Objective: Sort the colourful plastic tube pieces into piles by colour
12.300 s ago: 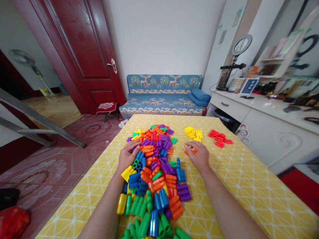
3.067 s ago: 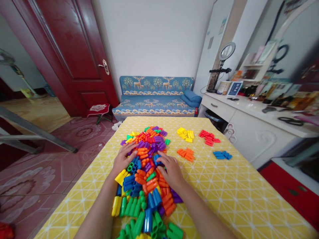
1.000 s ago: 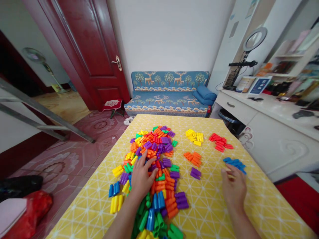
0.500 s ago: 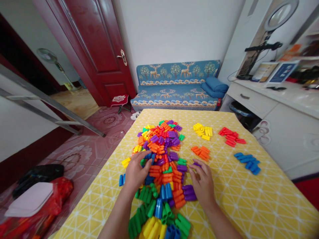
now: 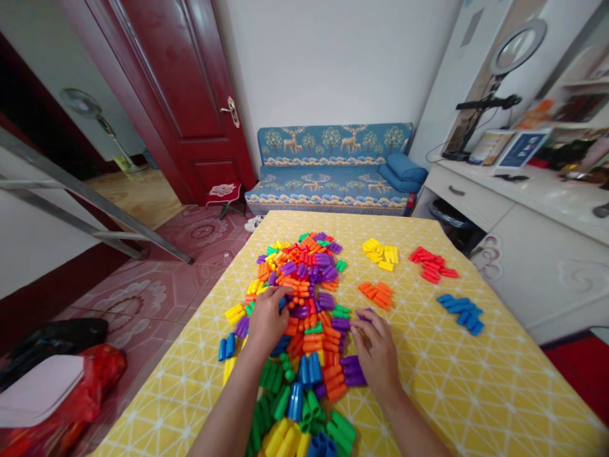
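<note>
A long mixed heap of coloured plastic pieces runs down the middle of the table. My left hand is over the heap's left side, fingers curled on a blue piece that is mostly hidden. To the right of the heap, my right hand has its thumb and fingers around a purple piece, partly covered by the fingers. Beyond it lie separate groups: orange, yellow, red and blue.
The table has a yellow patterned cloth. Behind it stands a blue sofa. A white cabinet is at the right, a metal ladder at the left, and a red bag on the floor.
The whole view has shifted slightly. My left hand has moved a little over the heap, uncovering a purple piece at its left edge. My right hand stays beside the heap.
</note>
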A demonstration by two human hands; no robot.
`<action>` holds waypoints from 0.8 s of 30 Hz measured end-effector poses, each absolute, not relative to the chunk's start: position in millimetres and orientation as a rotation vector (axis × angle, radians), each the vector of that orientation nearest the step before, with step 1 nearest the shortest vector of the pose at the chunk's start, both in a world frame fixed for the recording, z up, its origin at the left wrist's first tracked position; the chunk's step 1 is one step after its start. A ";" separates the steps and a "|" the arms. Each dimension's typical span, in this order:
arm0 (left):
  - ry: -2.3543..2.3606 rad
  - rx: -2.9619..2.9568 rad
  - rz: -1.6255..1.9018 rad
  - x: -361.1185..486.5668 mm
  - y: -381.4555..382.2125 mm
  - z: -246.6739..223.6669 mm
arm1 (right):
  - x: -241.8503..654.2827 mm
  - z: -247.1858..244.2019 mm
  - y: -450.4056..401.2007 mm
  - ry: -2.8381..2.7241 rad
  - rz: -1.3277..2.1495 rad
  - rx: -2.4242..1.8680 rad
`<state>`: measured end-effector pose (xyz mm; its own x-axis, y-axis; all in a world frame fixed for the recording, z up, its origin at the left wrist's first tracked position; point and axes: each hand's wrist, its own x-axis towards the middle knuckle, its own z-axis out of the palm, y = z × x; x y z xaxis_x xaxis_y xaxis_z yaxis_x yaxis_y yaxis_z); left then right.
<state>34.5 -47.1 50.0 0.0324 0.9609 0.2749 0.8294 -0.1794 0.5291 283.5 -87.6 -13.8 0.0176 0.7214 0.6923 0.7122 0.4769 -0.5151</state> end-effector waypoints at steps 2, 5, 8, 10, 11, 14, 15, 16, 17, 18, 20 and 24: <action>1.785 2.047 1.011 31.3 -47.2 49.0 | 282.8 -13.2 -87.5 -1.694 0.003 -1.239; 1.719 1.960 1.336 33.1 -55.3 51.8 | 281.7 -10.1 -88.2 -1.699 -0.002 -1.231; 1.611 1.872 1.425 49.0 -70.8 60.4 | 280.0 -5.1 -92.5 -1.736 0.012 -1.179; 1.499 1.818 1.289 66.0 -82.4 66.2 | 278.3 -2.5 -97.9 -1.781 0.061 -1.125; 1.431 1.809 1.201 75.2 -87.8 68.1 | 277.4 -1.7 -101.0 -1.810 0.092 -1.091; 1.277 1.847 1.026 99.8 -100.3 68.3 | 274.7 -1.8 -109.3 -1.909 0.138 -0.949; 1.255 1.879 0.980 105.6 -102.8 67.1 | 274.0 -2.2 -111.2 -1.936 0.135 -0.904; 1.257 1.908 0.944 109.9 -104.5 65.8 | 273.5 -2.6 -112.4 -1.955 0.127 -0.871; 1.269 1.935 0.909 112.8 -105.4 64.4 | 273.1 -2.8 -113.0 -1.967 0.121 -0.855; 1.292 1.955 0.877 114.2 -105.6 63.3 | 272.9 -2.7 -113.1 -1.972 0.114 -0.852; 1.328 1.974 0.828 113.8 -104.7 61.7 | 273.0 -1.8 -112.5 -1.969 0.101 -0.871; 1.320 1.982 0.865 106.2 -101.4 58.4 | 273.4 -0.1 -110.3 -1.916 0.097 -0.954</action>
<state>106.2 -101.4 58.4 0.2935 0.9372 0.1886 0.5470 -0.3264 0.7708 273.4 -110.3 -0.1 -0.2359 0.6518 0.7208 0.5757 0.6913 -0.4366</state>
